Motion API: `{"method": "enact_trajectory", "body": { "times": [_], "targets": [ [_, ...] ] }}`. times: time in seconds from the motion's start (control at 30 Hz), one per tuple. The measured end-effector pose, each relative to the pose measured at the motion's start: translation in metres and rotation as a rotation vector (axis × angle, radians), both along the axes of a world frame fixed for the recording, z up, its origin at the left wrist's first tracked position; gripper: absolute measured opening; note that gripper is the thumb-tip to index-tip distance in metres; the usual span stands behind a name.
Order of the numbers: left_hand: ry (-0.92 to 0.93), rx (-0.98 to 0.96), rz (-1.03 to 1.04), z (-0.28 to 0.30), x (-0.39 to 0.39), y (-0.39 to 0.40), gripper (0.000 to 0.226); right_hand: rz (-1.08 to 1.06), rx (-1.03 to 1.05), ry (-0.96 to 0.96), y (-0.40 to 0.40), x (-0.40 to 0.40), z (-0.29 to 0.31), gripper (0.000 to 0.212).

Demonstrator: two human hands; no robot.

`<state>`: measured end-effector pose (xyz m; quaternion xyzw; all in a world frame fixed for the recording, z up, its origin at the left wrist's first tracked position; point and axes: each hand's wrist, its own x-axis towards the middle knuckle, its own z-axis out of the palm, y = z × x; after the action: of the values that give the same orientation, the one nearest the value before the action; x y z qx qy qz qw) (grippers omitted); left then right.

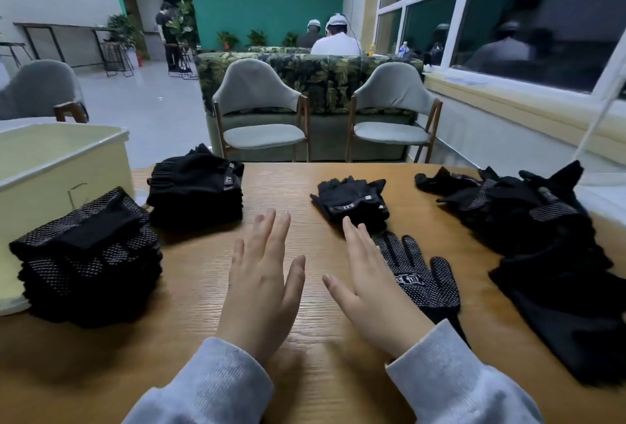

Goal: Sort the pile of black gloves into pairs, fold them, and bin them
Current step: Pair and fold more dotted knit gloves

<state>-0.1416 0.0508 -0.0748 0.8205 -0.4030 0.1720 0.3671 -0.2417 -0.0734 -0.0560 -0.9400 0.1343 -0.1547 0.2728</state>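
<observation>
My left hand (262,283) hovers flat over the wooden table (203,288), fingers straight, holding nothing. My right hand (369,284) is also flat and lies over the left edge of a dotted black glove (420,276) spread palm up. Just beyond it sits a small folded glove pair (354,200) with a white label. A loose pile of black gloves (542,220) fills the right side. Two stacks of folded gloves stand at left: a dotted stack (91,257) and a plain knit stack (198,191).
A pale yellow plastic bin (50,169) stands at the table's left edge behind the dotted stack. Two grey chairs (261,111) and a leafy-patterned sofa lie beyond the far edge. A window wall runs along the right. People sit and stand far back.
</observation>
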Motion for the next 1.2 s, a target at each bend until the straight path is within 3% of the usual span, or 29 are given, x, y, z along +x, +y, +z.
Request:
{"method": "enact_trajectory", "body": {
  "times": [0.3, 0.47, 0.53, 0.67, 0.73, 0.9, 1.03, 1.2],
  "targets": [
    [0.111, 0.080, -0.029, -0.023, -0.020, -0.040, 0.069, -0.207, -0.048, 0.065, -0.035, -0.043, -0.002, 0.082],
    [-0.096, 0.239, -0.101, -0.041, -0.025, -0.045, 0.065, -0.361, -0.137, 0.068, -0.060, -0.067, -0.012, 0.079],
    [-0.138, 0.271, -0.128, -0.042, -0.026, -0.046, 0.064, -0.416, -0.152, -0.020, -0.068, -0.072, -0.020, 0.076],
    [-0.109, 0.248, -0.161, -0.044, -0.025, -0.044, 0.064, -0.681, -0.136, -0.471, -0.082, -0.076, -0.033, 0.050],
    [-0.081, 0.231, -0.171, -0.046, -0.024, -0.044, 0.064, -0.783, -0.168, -0.535, -0.088, -0.081, -0.033, 0.044],
    [-0.090, 0.243, -0.202, -0.048, -0.023, -0.045, 0.064, -1.023, -0.088, -0.213, -0.105, -0.091, -0.032, 0.055],
    [-0.055, 0.226, -0.216, -0.052, -0.022, -0.045, 0.068, -1.040, -0.057, 0.004, -0.113, -0.093, -0.030, 0.057],
    [-0.049, 0.236, -0.222, -0.051, -0.022, -0.045, 0.066, -1.069, -0.099, 0.141, -0.113, -0.090, -0.028, 0.057]
  ]
}}
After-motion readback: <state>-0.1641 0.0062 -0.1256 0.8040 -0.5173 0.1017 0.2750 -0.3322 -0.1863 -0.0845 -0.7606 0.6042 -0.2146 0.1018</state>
